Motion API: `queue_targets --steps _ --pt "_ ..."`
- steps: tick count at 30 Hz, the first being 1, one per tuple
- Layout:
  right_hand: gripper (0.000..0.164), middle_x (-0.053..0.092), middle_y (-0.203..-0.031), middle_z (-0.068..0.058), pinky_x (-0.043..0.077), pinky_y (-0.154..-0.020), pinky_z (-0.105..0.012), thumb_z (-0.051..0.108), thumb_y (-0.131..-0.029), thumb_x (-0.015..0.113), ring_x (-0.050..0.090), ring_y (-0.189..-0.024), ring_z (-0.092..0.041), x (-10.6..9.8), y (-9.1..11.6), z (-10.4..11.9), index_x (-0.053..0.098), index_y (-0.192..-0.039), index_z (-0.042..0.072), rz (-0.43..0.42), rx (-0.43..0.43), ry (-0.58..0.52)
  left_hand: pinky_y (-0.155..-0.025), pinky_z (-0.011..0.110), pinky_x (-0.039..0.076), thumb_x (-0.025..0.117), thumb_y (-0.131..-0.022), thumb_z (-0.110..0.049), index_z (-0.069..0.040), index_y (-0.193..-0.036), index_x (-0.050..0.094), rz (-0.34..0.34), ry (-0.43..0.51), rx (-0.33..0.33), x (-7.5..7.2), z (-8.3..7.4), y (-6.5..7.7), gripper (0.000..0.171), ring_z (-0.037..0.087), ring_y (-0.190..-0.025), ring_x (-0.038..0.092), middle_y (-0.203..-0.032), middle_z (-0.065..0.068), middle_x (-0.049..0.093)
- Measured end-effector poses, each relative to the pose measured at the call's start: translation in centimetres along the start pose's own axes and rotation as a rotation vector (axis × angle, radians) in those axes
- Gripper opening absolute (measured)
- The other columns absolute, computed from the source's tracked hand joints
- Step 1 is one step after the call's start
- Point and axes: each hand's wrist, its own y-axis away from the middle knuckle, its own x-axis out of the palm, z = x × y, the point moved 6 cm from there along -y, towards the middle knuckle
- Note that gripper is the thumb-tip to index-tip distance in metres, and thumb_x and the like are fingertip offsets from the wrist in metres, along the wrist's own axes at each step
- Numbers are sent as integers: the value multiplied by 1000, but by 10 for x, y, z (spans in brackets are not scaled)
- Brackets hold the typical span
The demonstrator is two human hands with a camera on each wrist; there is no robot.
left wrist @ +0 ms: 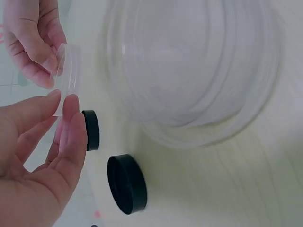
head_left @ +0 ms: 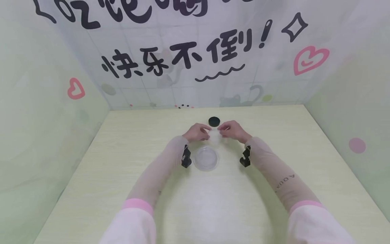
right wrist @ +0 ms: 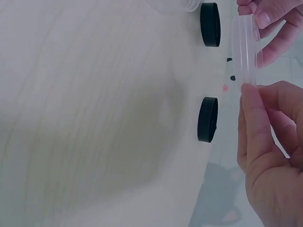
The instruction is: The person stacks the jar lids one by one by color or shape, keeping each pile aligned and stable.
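Pale worktop (head_left: 122,152) under clear tub (head_left: 206,158), printed backdrop (head_left: 170,81) well beyond. Translucent piece (right wrist: 245,49) just past tub, pinched at opposite edges by left hand (head_left: 196,132) and right hand (head_left: 234,131), presumably for steadiness. Black caps (left wrist: 127,184) beyond tub, likely parked out of way.

Translucent piece (head_left: 215,137) blurred in head view, clear container (left wrist: 175,56) cropped by left wrist view's top

Here's the container (head_left: 206,158) near mid-frame in the head view, down on the tabletop (head_left: 207,203); just above it in frame, the held lid (head_left: 215,137) sits between the left hand (head_left: 197,132) and the right hand (head_left: 234,130). Past them, a cap (head_left: 214,121), top of the cluster. Now the right wrist view: upper cap (right wrist: 210,24) and lower cap (right wrist: 207,119), both right of centre, left of the lid.
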Motion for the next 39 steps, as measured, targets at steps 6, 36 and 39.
queue_targets --steps 6,36,39 --pt "24 57 -94 -20 51 -73 -28 -1 -84 55 57 -84 -25 4 1 12 56 -105 -12 24 -30 -33 -72 28 51 61 -81 -2 0 -121 51 13 33 9 -9 -1 7 41 18 -76 60 -93 15 61" --pt "17 63 -91 -16 52 -71 -29 0 -81 59 60 -79 -19 45 26 14 62 -96 -8 142 -57 -40 -69 26 52 60 -82 -2 1 -112 57 81 112 -23 -2 33 47 30 17 -73 61 -90 13 60" --pt "18 62 -92 -19 52 -71 -29 -1 -81 59 61 -80 -21 47 32 22 61 -96 -10 155 -61 -47 -69 26 52 60 -82 -3 0 -111 58 91 110 -23 -2 36 47 29 17 -73 61 -90 13 60"
